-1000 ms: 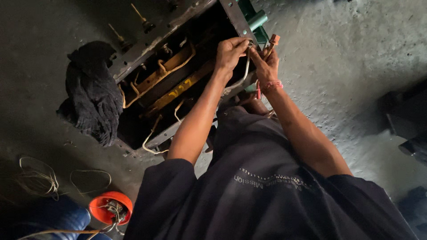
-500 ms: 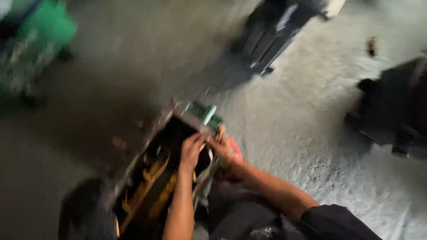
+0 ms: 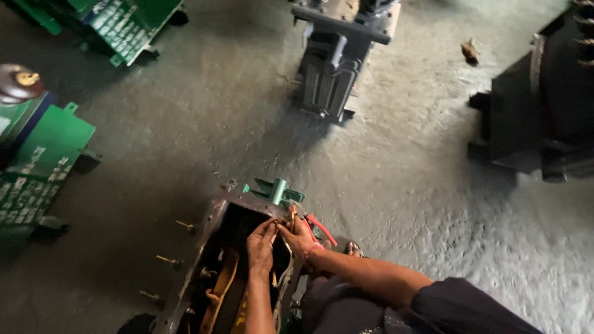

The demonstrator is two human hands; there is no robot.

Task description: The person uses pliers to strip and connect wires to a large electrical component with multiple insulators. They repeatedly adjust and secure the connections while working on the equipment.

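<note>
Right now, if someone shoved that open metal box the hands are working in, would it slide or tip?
The open metal box looks like steel packed with windings, so probably heavy and stiff. It sits low and broad on the rough floor, so a push would likely scrape, not tip. The hands, left hand and right hand, work at its rim.

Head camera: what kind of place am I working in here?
Probably a workshop for repairing electrical transformers. An opened metal tank with windings inside sits on a bare concrete floor, a grey finned unit and green tanks stand around, and both hands work at the tank's rim.
</note>
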